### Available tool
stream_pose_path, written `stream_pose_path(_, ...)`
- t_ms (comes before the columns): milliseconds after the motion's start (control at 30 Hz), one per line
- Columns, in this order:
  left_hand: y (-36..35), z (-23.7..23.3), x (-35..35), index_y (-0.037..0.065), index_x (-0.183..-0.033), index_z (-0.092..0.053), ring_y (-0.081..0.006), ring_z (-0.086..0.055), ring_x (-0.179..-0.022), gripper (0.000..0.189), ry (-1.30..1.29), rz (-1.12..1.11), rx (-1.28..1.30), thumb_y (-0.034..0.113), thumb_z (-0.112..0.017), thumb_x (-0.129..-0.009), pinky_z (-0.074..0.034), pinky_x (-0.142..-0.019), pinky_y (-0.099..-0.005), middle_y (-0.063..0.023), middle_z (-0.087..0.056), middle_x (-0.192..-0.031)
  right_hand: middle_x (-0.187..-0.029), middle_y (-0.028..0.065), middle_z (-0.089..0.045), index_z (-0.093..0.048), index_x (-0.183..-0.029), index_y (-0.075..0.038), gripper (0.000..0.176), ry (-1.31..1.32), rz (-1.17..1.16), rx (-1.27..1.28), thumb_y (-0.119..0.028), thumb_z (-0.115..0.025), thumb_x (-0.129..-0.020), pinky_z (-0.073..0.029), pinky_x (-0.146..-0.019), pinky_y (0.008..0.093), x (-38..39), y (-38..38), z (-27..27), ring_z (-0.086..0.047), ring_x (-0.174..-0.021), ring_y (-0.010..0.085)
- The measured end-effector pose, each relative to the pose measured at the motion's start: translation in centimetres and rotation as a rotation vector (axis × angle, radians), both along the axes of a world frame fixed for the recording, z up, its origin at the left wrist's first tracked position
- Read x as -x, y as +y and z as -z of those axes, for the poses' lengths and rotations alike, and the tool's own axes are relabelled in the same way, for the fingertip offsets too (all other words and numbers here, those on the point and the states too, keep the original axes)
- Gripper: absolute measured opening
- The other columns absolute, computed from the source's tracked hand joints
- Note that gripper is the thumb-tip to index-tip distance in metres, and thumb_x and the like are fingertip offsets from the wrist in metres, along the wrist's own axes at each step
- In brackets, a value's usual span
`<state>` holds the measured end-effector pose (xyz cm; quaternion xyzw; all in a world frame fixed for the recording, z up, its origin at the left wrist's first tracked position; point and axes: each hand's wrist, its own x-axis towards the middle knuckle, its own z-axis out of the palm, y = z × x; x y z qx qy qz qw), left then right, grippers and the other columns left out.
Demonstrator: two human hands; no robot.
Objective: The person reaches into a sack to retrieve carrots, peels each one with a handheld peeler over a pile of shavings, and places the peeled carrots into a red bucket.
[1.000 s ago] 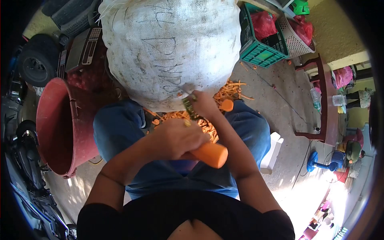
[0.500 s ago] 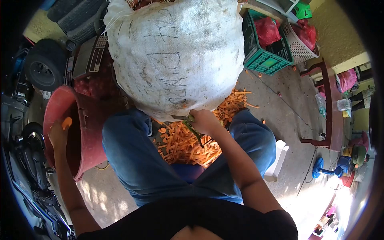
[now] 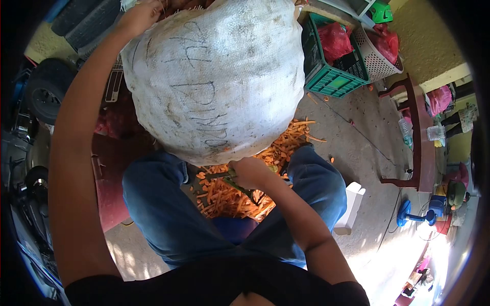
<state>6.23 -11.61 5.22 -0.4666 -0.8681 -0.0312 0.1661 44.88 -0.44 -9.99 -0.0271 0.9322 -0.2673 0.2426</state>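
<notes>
Our left hand (image 3: pixel 139 16) at the sack (image 3: pixel 214 76) mouth, closure unclear | sack bulges just beyond our right hand (image 3: pixel 250 172), clamped on peeler (image 3: pixel 229 179)

Left hand (image 3: pixel 139 15) outstretched, right hand (image 3: pixel 250 172) clenched.

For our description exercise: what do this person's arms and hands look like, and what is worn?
Short black fabric sleeves end at the shoulders; both arms are bare below. The left hand and right hand are ungloved; no watch shows.
</notes>
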Motion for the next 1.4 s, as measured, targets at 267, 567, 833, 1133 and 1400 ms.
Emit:
stream_pose_path(267, 2.1, 2.0, 4.0, 0.021, -0.118, -0.043, -0.025, -0.042, -0.11, 0.044, 0.213, -0.565, 0.513, 0.036, -0.046, -0.076, -0.025, -0.083, -0.0625, -0.0053, -0.044, -0.121, -0.067, 0.0159, -0.056, -0.053, -0.083, -0.003, 0.022, 0.067, 0.022, 0.014, -0.02, -0.052, -0.069, -0.043, -0.062, 0.0419, 0.2, 1.5, 0.4, -0.056, -0.068, 0.0327)
stream_pose_path(567, -6.1, 3.7, 13.1, 0.009, -0.112, -0.045, -0.0295, -0.042, -0.108, 0.065, -0.237, -0.354, 0.136, 0.044, -0.061, -0.06, -0.037, -0.087, -0.0326, -0.0181, -0.041, -0.117, -0.068, 0.0147, -0.057, -0.053, -0.084, -0.002, 0.023, 0.025, -0.013, 0.005, -0.021, -0.051, -0.071, -0.045, -0.062, 0.0396, 1.1, 2.2, -0.2, -0.057, -0.068, 0.0308)
stream_pose_path(833, -1.1, 2.0, 5.5, 0.008, -0.111, -0.046, -0.0279, -0.042, -0.108, 0.068, 0.05, -0.599, 0.26, 0.046, -0.064, -0.058, -0.038, -0.086, -0.0357, -0.017, -0.041, -0.117, -0.07, 0.0156, -0.058, -0.053, -0.085, -0.001, 0.024, 0.01, -0.009, -0.002, -0.02, -0.05, -0.072, -0.045, -0.062, 0.0402, 1.0, 1.6, 0.2, -0.057, -0.069, 0.031)
stream_pose_path(1133, -5.7, 4.7, 14.1, -0.006, -0.102, -0.05, -0.0305, -0.054, -0.089, 0.073, -0.174, -0.507, 0.123, 0.045, -0.065, -0.052, -0.043, -0.075, -0.034, -0.0208, -0.055, -0.098, -0.065, 0.0145, -0.056, -0.051, -0.084, -0.004, 0.024, 0.058, 0.001, 0.033, -0.023, -0.051, -0.071, -0.043, -0.058, 0.0418, 1.6, 1.8, 0.5, -0.056, -0.064, 0.0321)
stream_pose_path(1400, -4.0, 3.9, 12.7, -0.004, -0.118, -0.037, -0.032, -0.048, -0.102, 0.086, -0.278, -0.562, 0.251, 0.043, -0.067, -0.052, -0.039, -0.085, -0.0332, -0.0223, -0.048, -0.109, -0.069, 0.0161, -0.057, -0.051, -0.087, -0.001, 0.027, -0.009, -0.027, 0.019, -0.023, -0.053, -0.072, -0.045, -0.061, 0.041, 2.3, 1.6, 0.2, -0.056, -0.069, 0.032)
